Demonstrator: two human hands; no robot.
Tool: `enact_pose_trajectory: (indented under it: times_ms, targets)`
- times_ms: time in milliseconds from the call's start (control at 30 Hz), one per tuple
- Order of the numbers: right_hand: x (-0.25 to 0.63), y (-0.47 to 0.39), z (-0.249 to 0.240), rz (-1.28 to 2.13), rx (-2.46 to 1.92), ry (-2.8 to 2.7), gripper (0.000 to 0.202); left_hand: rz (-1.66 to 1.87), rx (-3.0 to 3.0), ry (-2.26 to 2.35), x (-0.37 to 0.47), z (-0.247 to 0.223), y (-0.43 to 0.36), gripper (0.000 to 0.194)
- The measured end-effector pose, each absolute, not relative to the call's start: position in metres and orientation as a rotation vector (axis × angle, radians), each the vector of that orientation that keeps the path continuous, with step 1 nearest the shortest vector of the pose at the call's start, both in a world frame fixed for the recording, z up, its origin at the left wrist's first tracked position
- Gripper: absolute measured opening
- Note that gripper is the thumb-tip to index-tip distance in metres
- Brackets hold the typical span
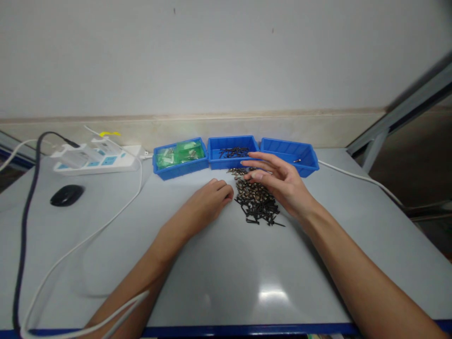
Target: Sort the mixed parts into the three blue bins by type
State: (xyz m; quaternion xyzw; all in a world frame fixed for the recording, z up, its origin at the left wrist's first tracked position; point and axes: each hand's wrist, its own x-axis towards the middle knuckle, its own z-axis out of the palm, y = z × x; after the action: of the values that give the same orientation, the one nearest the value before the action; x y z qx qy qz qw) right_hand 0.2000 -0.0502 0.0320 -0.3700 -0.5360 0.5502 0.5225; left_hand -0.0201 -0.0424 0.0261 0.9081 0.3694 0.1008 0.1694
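A heap of loose screws lies on the table, with brassy and silver-coloured screws (pixel 251 189) toward the back and black screws (pixel 259 209) toward the front. My left hand (pixel 214 197) rests on the table just left of the heap, its fingers curled in; whatever they hold is hidden. Above the heap hovers my right hand (pixel 280 181), thumb and index finger together and the other fingers stretched out. Anything between its fingertips is too small to make out. Behind, the middle blue bin (pixel 231 164) contains several dark screws, and the right blue bin (pixel 307 168) a small silver-coloured screw.
The left blue bin (pixel 183 168) holds green-tinted plastic bags of small parts. Farther left are a white power strip (pixel 130 162) with plugged-in adapters and a black mouse (pixel 67 195). White cable (pixel 95 230) and dark cable (pixel 26 216) cross the table's left side.
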Motion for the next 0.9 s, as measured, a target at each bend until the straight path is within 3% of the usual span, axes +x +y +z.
enact_pose_trajectory:
  times_ms: [300,600,767,900]
  targets:
    - [0.203,-0.048,0.027,1.295,-0.940,-1.343,0.038,0.791,2.506,0.948,-0.022,0.026,-0.043,0.014]
    - [0.197,-0.052,0.026,1.378,-0.983,-1.540,0.031,1.159,1.852,1.062,-0.013,0.036,-0.053,0.007]
    - [0.194,-0.053,0.029,1.468,-0.977,-1.451,0.029,1.149,1.635,1.041,-0.010,0.035,-0.053,0.016]
    - [0.199,-0.050,0.030,1.400,-1.058,-1.423,0.027,1.005,1.815,1.059,-0.017,0.036,-0.049,0.014]
